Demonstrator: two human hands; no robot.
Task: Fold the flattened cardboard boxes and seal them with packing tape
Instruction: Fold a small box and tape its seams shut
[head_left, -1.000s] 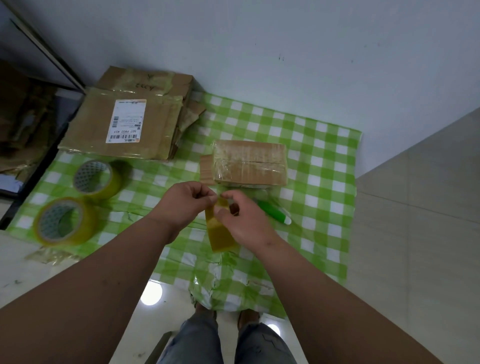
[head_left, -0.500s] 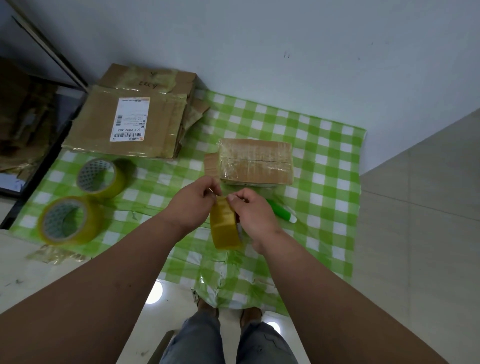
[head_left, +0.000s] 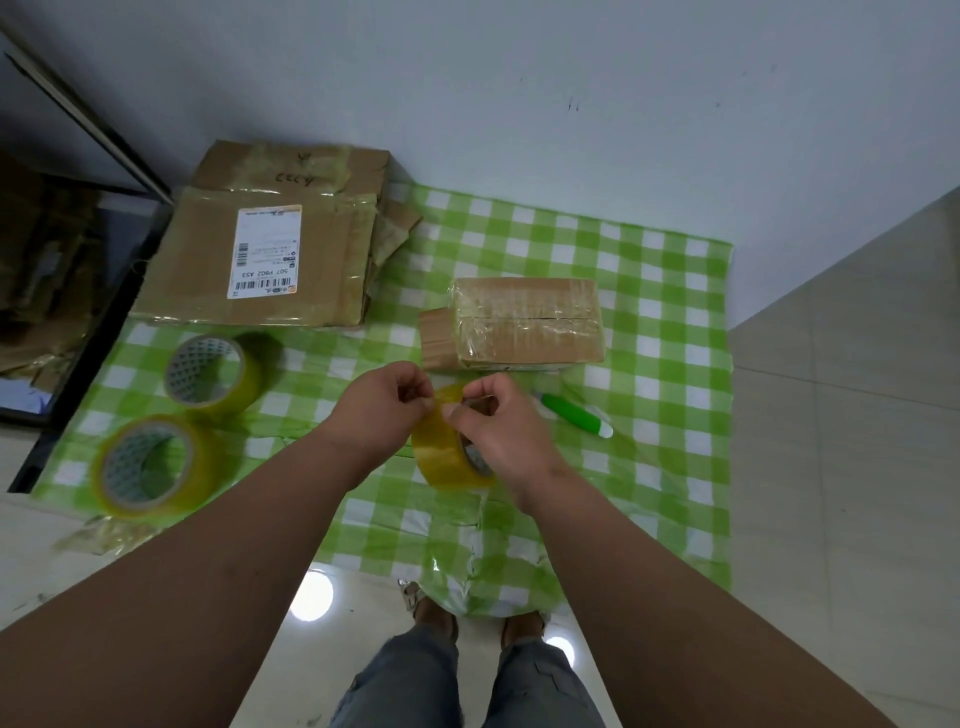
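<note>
A yellowish roll of packing tape hangs above the green checked cloth. My right hand grips the roll, fingers through its core. My left hand pinches at the roll's top edge with curled fingers. Just behind the hands sits a small folded cardboard box, wrapped in tape, with a flap sticking out on its left. Flattened cardboard boxes are stacked at the back left; the top one carries a white shipping label.
Two more tape rolls stand on the cloth at left. A green and white pen-like tool lies right of my hands. A white wall rises behind. Crumpled tape scrap lies on the floor. My feet are at the cloth's near edge.
The roll has turned in my hands so its side and core now show. Both hands stay together on it, shifted slightly toward the box.
</note>
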